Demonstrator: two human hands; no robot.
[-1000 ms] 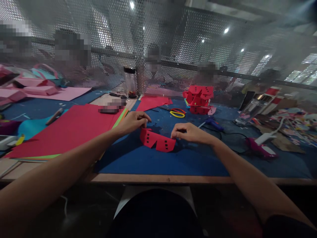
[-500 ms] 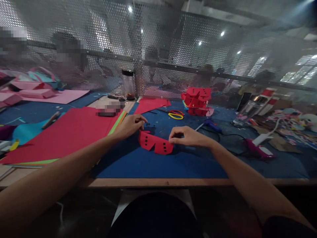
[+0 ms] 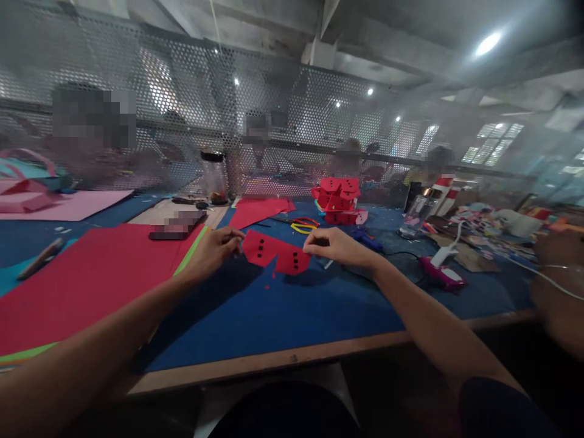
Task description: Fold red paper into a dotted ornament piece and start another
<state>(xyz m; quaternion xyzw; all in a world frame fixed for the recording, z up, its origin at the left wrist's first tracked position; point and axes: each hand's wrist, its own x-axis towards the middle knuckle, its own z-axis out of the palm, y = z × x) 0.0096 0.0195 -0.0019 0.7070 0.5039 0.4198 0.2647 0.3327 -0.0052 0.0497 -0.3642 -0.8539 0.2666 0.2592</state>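
A red paper cut-out (image 3: 283, 254) with two groups of black square marks and a notch in its lower edge is held up over the blue tabletop (image 3: 255, 328). My right hand (image 3: 340, 246) pinches its right end between thumb and fingers. At its left end, the closed fingertips of my left hand (image 3: 212, 249) meet the edge, though the exact grip is partly hidden. Just below the notch are tiny red scraps (image 3: 267, 287). Farther back, yellow-and-red-handled scissors (image 3: 305, 226) lie near a pile of similar red marked pieces (image 3: 337, 201).
Red sheets (image 3: 91, 274) stacked over green ones lie left, with a phone (image 3: 177, 225) on top. A jar (image 3: 214, 179) stands behind. To the right are a blue glue gun (image 3: 367, 239), a magenta device (image 3: 442, 274), a clear bottle (image 3: 415, 213) and another person's arm (image 3: 559, 286).
The view has swung to the right, bringing another person's arm in. The cut-out is raised and tilted, its left end now at my left fingertips. Tiny red scraps show below it.
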